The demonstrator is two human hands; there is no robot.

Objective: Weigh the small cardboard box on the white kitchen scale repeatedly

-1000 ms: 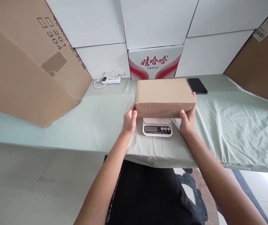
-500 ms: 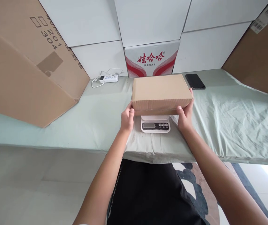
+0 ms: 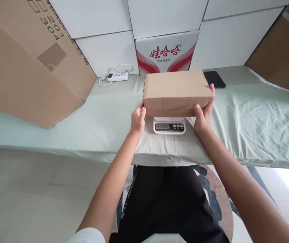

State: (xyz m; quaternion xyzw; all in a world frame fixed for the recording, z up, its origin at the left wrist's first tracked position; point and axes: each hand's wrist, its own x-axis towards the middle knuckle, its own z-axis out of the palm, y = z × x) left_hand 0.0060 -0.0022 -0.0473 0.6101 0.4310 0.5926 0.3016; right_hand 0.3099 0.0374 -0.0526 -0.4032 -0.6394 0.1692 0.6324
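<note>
Between my two hands is a closed brown cardboard box point(image 3: 177, 89), held level over a white kitchen scale point(image 3: 169, 131). My left hand point(image 3: 138, 118) grips the box's left end, thumb at the front corner. On the opposite end my right hand point(image 3: 204, 113) has its thumb against the front face and its fingers along the side. The box hides most of the scale's platform, so I cannot tell whether it touches it. The scale's small display and its buttons face me; no reading can be made out.
A black phone point(image 3: 214, 79) lies behind the box on the right. At the back left are a white power strip point(image 3: 118, 77) and its cord. Large cartons point(image 3: 65, 98) flank the cloth-covered table point(image 3: 104, 135). A red-and-white printed box point(image 3: 166, 54) stands behind, among white panels.
The whole view has shifted, so the table and everything on it sit higher in the picture. Both hands keep hold of the cardboard box, which stays over the scale.
</note>
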